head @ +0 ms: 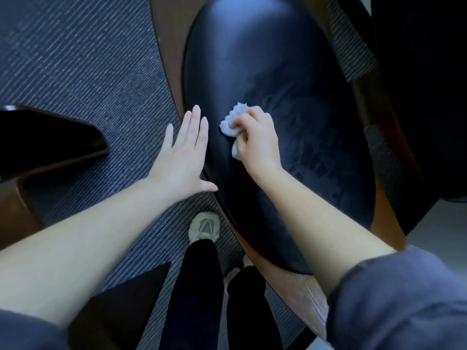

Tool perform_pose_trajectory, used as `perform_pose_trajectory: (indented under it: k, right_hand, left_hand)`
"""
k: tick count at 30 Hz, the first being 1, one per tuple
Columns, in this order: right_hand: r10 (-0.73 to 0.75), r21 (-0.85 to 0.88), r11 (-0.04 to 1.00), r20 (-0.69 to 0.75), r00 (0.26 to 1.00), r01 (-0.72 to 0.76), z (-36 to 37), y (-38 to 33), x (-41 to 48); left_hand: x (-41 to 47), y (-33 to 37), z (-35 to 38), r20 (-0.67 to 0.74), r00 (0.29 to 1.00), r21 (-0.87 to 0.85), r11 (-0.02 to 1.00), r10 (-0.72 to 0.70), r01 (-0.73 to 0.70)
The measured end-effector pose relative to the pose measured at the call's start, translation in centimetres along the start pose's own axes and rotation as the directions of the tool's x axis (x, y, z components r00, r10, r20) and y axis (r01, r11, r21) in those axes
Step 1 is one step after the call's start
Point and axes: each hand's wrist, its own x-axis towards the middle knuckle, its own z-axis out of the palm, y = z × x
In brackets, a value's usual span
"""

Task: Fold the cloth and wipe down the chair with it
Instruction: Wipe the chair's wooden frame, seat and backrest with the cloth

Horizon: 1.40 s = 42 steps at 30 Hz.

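Note:
A chair with a dark, shiny padded seat (273, 79) and a brown wooden frame fills the middle and right of the head view. My right hand (256, 141) presses a small bunched white cloth (231, 123) onto the seat's left part, fingers closed around it. My left hand (184, 152) lies flat with its fingers spread on the seat's left edge, beside the cloth and apart from it. Most of the cloth is hidden under my right hand.
Dark striped carpet (83, 61) covers the floor to the left. Another dark chair seat (48, 137) juts in from the left edge. My legs and a pale shoe (204, 226) stand close against the chair's front. Dark furniture (424, 72) rises at the right.

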Motion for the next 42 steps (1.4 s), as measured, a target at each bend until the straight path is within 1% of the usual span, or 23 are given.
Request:
perform_pose_trajectory:
  k: [4,6,9,11,13,16,18,20,22,24,26,27,29,30,31,33,35,37,38,39,40,41,42]
  right_hand:
    - [-0.080,-0.047,0.995,0.128,0.989,0.087,-2.8,3.0,-7.8]
    - [-0.062,-0.080,0.994,0.186,0.981,0.078,-5.0,4.5,-12.3]
    - [-0.067,-0.072,0.994,0.227,0.972,0.085,-5.6,5.0,-11.9]
    - [-0.078,-0.067,0.994,0.151,0.985,0.089,-4.2,4.6,-7.7]
    - [-0.035,-0.048,0.998,0.045,0.998,0.037,-2.5,3.9,-3.1]
    - [-0.043,0.012,0.999,0.024,0.999,0.042,-2.0,3.8,-0.6]
    - [-0.146,0.001,0.989,0.104,0.984,0.147,-3.3,5.2,-3.6]
    - [-0.229,-0.033,0.970,0.231,0.946,0.243,-5.8,7.1,-8.6]
    - [-0.250,-0.034,0.959,0.359,0.899,0.281,-8.4,8.8,-12.9]
    - [-0.273,-0.004,0.953,0.434,0.858,0.304,-9.7,9.5,-13.4]
    - [-0.290,-0.020,0.945,0.407,0.866,0.326,-8.7,9.1,-10.7]
    - [-0.260,-0.030,0.958,0.336,0.905,0.286,-7.6,8.5,-8.7]
    - [-0.114,-0.031,0.992,0.194,0.974,0.122,-5.4,7.2,-4.8]
    - [-0.058,-0.016,0.998,0.170,0.984,0.061,-4.8,6.8,-3.7]
    - [-0.052,0.005,0.999,0.170,0.984,0.052,-4.7,6.8,-3.6]
    - [-0.180,0.011,0.983,0.242,0.953,0.182,-5.5,8.0,-6.7]
    - [-0.296,0.017,0.949,0.392,0.871,0.315,-7.9,9.8,-11.8]
    - [-0.338,0.044,0.931,0.477,0.811,0.362,-10.8,11.7,-14.9]
    - [-0.324,0.006,0.932,0.460,0.827,0.362,-11.6,12.8,-14.8]
    - [-0.246,-0.072,0.952,0.398,0.884,0.298,-12.0,13.9,-13.9]
    - [-0.086,-0.159,0.978,0.282,0.956,0.135,-12.0,14.9,-12.5]
    - [0.107,-0.199,0.977,0.126,0.986,-0.080,-11.7,15.5,-10.9]
    - [0.253,-0.192,0.950,0.003,0.967,-0.248,-11.0,15.5,-9.9]
  left_hand:
    - [0.1,1.9,-0.5,0.000,0.999,-0.007,0.999,-0.048,0.048]
    - [0.2,3.3,-0.6,-0.003,0.999,0.030,0.999,-0.040,0.040]
    - [0.5,5.2,0.0,0.033,0.999,0.090,0.995,-0.038,0.035]
    - [0.7,5.9,0.3,0.040,0.997,0.124,0.990,-0.072,0.067]
    - [0.7,6.2,0.5,0.029,0.994,0.162,0.981,-0.109,0.103]
    - [0.9,6.9,0.2,0.043,0.989,0.203,0.970,-0.144,0.133]
    - [0.9,7.5,-0.2,0.064,0.981,0.205,0.965,-0.181,0.164]
    - [0.6,8.0,-0.5,0.081,0.977,0.197,0.964,-0.198,0.179]
    - [-0.1,8.5,-0.7,0.105,0.975,0.191,0.966,-0.195,0.173]
    - [-0.7,9.0,-0.8,0.157,0.968,0.159,0.972,-0.196,0.171]
    - [-0.8,9.9,-0.9,0.212,0.954,0.106,0.975,-0.213,0.194]
    - [-0.7,10.4,-0.9,0.226,0.948,0.085,0.974,-0.226,0.212]
    - [-0.5,11.2,-0.4,0.216,0.939,0.071,0.963,-0.268,0.258]
    - [-0.4,11.5,-0.1,0.201,0.936,0.075,0.958,-0.288,0.278]
    - [-0.3,11.7,0.1,0.190,0.934,0.082,0.953,-0.302,0.292]
    - [-0.4,12.2,0.4,0.173,0.931,0.096,0.946,-0.322,0.309]
    - [-0.3,12.7,0.4,0.142,0.929,0.124,0.937,-0.342,0.326]
    - [-0.2,13.0,0.5,0.128,0.923,0.153,0.927,-0.362,0.342]
    - [-0.1,13.1,0.5,0.122,0.920,0.160,0.922,-0.372,0.352]
    - [-0.1,13.3,0.6,0.120,0.917,0.166,0.918,-0.381,0.360]
    - [-0.1,13.4,0.7,0.118,0.914,0.176,0.914,-0.388,0.366]
    - [-0.1,13.5,0.8,0.114,0.911,0.192,0.909,-0.396,0.370]
    - [0.0,13.6,0.9,0.109,0.909,0.209,0.903,-0.403,0.375]
